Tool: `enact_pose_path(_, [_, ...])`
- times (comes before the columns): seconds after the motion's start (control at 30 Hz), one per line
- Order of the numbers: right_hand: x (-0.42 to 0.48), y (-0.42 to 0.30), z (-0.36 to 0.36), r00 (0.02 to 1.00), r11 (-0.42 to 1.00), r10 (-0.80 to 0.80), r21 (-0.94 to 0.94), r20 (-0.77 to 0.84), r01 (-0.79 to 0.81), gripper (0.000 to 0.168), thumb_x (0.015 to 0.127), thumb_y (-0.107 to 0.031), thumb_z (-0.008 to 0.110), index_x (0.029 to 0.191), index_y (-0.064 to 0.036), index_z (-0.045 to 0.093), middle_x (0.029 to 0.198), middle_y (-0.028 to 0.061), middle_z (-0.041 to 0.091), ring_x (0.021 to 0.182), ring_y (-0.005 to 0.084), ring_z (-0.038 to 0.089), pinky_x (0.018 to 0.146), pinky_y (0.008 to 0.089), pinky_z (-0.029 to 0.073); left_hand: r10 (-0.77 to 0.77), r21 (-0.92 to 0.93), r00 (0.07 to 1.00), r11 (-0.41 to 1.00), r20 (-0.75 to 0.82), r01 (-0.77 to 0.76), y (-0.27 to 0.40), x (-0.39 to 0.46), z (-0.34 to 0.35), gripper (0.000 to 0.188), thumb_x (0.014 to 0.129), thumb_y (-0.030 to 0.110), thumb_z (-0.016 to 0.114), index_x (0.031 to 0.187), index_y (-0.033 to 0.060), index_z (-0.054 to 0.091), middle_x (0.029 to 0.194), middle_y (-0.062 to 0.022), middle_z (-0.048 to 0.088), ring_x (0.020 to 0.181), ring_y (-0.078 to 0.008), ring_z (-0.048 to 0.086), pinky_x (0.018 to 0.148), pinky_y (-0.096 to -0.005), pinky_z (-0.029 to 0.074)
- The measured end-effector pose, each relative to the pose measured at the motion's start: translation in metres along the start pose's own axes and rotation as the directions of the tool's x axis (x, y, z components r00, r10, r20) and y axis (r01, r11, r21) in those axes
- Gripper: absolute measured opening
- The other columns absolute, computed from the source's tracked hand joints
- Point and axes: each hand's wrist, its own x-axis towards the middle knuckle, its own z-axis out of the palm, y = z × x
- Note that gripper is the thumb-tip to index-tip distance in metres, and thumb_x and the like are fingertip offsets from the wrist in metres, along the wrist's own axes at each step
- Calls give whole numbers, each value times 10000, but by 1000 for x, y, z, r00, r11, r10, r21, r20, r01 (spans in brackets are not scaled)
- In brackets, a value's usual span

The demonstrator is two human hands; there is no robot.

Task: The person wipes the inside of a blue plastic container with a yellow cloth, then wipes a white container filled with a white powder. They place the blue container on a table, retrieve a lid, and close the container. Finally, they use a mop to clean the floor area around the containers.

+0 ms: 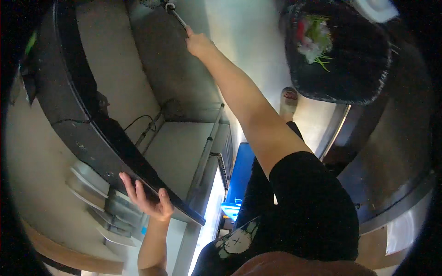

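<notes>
My left hand is at the lower left, its fingers and thumb on either side of the edge of a long dark board or countertop, gripping it. At the top centre my right hand, arm stretched out, holds a thin metal rod with a pale ring at its far end. A grey, fuzzy thing beside the ring is cut off by the picture's top edge, so I cannot tell what it is. A bin lined with a black bag stands at the upper right, with green, red and whitish scraps in it.
Stacked pale dishes or trays are at the lower left. A telescoping pole stands near a grey panel. A blue object is beside my leg, and a foot is near the bin. A dark curved surface lies at the right.
</notes>
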Motion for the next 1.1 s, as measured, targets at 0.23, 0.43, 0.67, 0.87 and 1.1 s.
enact_pose_path(0.23, [30, -18, 61, 994, 997, -18, -77, 105, 26, 547, 904, -227, 389, 1424, -278, 227, 1097, 186, 595, 1013, 357, 581, 872, 445, 465, 40, 17, 999, 999, -35, -40, -5, -2, 4, 549, 911, 291, 478, 1358, 11, 329, 1414, -296, 234, 1309, -426, 248, 1059, -505, 211])
enact_pose_path(0.43, [8, -11, 68, 989, 984, -18, -170, 144, 42, 573, 881, -176, 404, 1417, -304, 248, 1059, 157, 619, 928, 336, 615, 786, 412, 505, 54, 56, 998, 997, -20, -53, -5, 1, 2, 553, 903, 303, 499, 1346, 7, 354, 1406, -299, 258, 1296, -432, 275, 1052, -503, 222])
enact_pose_path(0.67, [-56, -22, 47, 943, 997, -45, -42, 330, 62, 636, 835, -131, 435, 1429, -236, 231, 719, 165, 635, 581, 274, 625, 470, 356, 509, 15, 7, 999, 1000, -46, -14, 4, -5, 1, 543, 868, 217, 544, 1347, 23, 377, 1426, -243, 278, 1323, -387, 264, 1073, -474, 185])
enact_pose_path(0.87, [-77, -15, 42, 903, 998, -44, 59, 426, 20, 633, 831, -123, 486, 1417, -136, 247, 641, 165, 607, 450, 238, 575, 418, 374, 482, 36, -18, 998, 999, -46, -37, 0, 2, 0, 527, 858, 185, 546, 1329, 5, 395, 1419, -247, 287, 1320, -393, 269, 1079, -465, 183])
enact_pose_path(1.1, [-190, -12, -12, 867, 989, -96, 147, 490, 26, 592, 882, -177, 457, 1426, -160, 225, 650, 143, 616, 434, 209, 560, 433, 335, 486, 26, 5, 997, 1000, -71, -25, 1, -3, 1, 512, 854, 168, 554, 1311, -14, 409, 1414, -232, 309, 1313, -378, 296, 1074, -462, 206])
